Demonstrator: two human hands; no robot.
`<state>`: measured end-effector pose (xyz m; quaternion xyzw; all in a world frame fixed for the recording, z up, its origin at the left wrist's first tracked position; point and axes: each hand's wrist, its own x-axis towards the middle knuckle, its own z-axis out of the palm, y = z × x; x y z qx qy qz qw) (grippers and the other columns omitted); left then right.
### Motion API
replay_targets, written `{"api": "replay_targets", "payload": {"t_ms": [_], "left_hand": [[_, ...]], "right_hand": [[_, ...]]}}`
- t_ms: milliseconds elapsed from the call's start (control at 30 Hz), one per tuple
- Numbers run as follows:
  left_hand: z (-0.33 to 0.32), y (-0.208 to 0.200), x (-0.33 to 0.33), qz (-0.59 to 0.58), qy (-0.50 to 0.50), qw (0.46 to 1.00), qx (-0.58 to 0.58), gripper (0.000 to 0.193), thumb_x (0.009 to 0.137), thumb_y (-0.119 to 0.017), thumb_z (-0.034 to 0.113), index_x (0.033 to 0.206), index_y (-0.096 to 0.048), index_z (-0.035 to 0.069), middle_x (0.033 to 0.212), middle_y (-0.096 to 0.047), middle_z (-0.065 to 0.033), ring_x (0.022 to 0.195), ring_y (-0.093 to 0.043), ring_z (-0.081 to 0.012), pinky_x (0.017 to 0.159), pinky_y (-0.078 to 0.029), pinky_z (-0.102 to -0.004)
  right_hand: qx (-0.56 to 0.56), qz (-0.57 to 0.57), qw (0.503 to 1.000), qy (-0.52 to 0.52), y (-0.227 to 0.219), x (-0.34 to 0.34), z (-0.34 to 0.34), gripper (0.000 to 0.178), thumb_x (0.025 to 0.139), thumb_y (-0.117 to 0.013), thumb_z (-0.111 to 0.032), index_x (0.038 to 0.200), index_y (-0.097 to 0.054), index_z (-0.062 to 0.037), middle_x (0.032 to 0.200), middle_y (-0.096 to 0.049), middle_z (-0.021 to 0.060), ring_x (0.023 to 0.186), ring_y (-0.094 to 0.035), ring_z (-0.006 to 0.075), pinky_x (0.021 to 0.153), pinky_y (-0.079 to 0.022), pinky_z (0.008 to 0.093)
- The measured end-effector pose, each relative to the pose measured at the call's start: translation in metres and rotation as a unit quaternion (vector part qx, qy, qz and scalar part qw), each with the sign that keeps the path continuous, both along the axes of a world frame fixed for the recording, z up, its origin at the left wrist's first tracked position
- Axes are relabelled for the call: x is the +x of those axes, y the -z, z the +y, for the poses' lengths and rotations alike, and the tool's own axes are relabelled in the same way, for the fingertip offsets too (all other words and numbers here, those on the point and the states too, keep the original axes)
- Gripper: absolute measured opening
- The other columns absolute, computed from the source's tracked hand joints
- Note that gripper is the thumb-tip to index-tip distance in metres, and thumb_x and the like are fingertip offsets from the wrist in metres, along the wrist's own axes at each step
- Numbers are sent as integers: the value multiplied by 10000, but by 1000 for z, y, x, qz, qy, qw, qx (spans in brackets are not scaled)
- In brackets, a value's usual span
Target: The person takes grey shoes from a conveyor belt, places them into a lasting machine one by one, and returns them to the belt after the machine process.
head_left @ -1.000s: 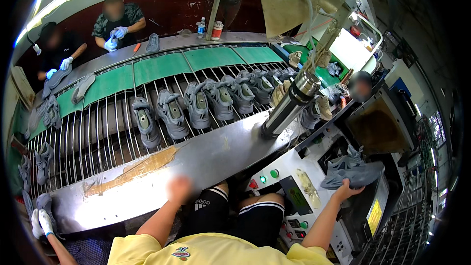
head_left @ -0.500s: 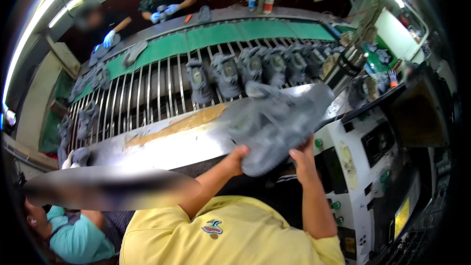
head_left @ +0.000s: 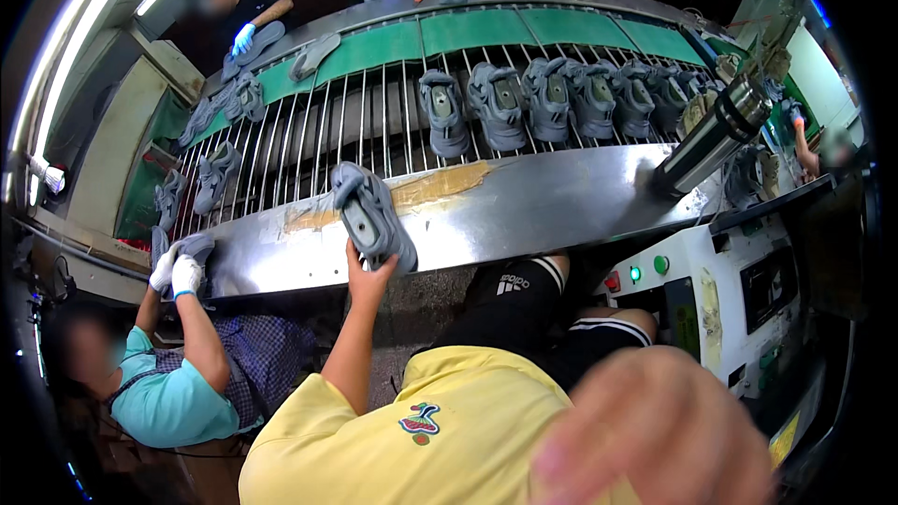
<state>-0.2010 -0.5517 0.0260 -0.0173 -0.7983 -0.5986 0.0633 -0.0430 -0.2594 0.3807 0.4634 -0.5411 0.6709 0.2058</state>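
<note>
My left hand (head_left: 367, 273) grips the heel end of a grey sneaker (head_left: 374, 224), its fingers closed around it. The sneaker is tilted above the near metal ledge (head_left: 552, 196), with its opening facing up and its other end by the roller bars. Large and smeared by motion, my right hand (head_left: 655, 430) is at the lower right, close to the camera. Its fingers cannot be made out, and no object shows in it. Several similar grey sneakers (head_left: 549, 108) stand in a row on the metal roller bars (head_left: 323, 140) beyond the ledge.
A dark steel thermos (head_left: 706, 145) stands on the ledge at right. Below it is a white control box (head_left: 687, 252) with buttons. At left, a co-worker in teal (head_left: 187, 383) handles a grey shoe with gloved hands. Two people work behind the green belt (head_left: 477, 33).
Both hands were holding the blurred grey footwear at middle right. Now only my left hand holds the sneaker, farther left over the ledge. My right hand has come away toward the camera.
</note>
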Motion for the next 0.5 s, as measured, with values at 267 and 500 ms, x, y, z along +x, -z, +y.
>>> {"api": "replay_targets", "payload": {"t_ms": [267, 500], "left_hand": [[69, 4, -64, -10, -45, 996, -79, 1188, 604, -840, 236, 1453, -53, -31, 1443, -263, -252, 1333, -309, -355, 1072, -295, -371], [24, 11, -107, -45, 97, 994, -25, 1073, 588, -818, 119, 1429, -161, 22, 1365, -367, -185, 1242, -404, -300, 1039, -339, -373]], "right_hand": [[78, 9, 994, 72, -19, -5, 4, 257, 804, -652, -257, 969, -622, -62, 1044, -623, 142, 926, -618, 282, 764, -498, 392], [93, -4, 991, 101, -5, -17, 21, 250, 809, -644, -261, 961, -619, -64, 1031, -619, 138, 911, -609, 275, 754, -490, 389]]}}
